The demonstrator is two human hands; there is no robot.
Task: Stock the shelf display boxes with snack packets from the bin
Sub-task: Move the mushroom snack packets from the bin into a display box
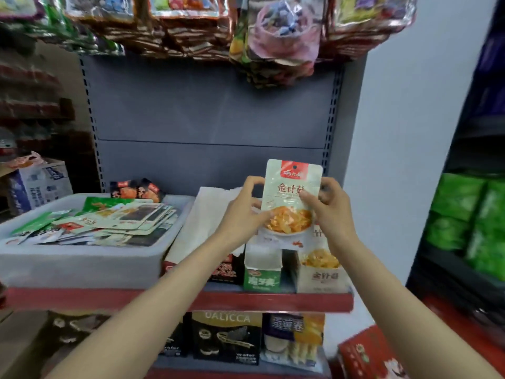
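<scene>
A pale snack packet [289, 192] with a red top label and an orange food picture stands upright between my hands, above the shelf's display boxes. My left hand [243, 214] pinches its left edge and my right hand [328, 206] grips its right side. Below it sits the matching white display box [322, 277], next to a green and white box [261, 274] and a black box [224, 269]. The grey bin [82, 263] at the left holds several mixed snack packets [114, 220].
The red-edged shelf [273, 300] carries the bin and boxes. Hanging snack bags [278, 36] crowd the top. A white opened flap [202, 220] leans behind the black box. Boxed goods [226, 337] fill the lower shelf. Green bags [470, 222] are stacked at the right.
</scene>
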